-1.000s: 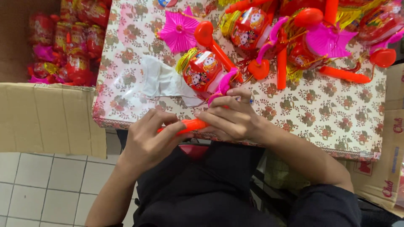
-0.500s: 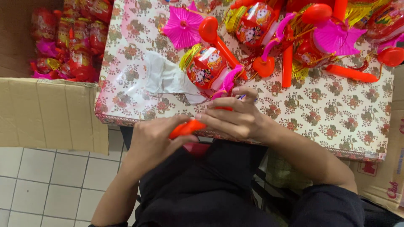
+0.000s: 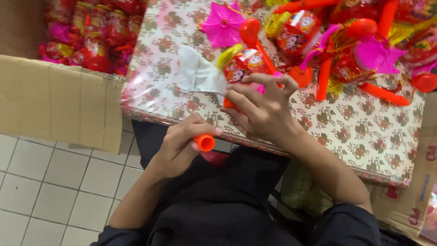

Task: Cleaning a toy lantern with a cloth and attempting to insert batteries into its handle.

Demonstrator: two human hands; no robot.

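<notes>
Gripping an orange tube (image 3: 204, 142) in our left hand (image 3: 182, 148), we have its round open end facing up toward the camera, so its long axis runs almost straight along our line of sight and its length is hidden inside the closed fist. Our right hand (image 3: 266, 111) sits at about one o'clock from the tube, near but not touching it, fingers curled over a small orange piece (image 3: 228, 104) at the edge of the flowered table (image 3: 364, 132). A red toy lantern (image 3: 241, 64) lies just beyond those fingers at twelve o'clock, with a crumpled clear bag (image 3: 195, 75) beside it at ten. We cannot tell how firmly the right hand holds the orange piece; the fingers cover most of it.
</notes>
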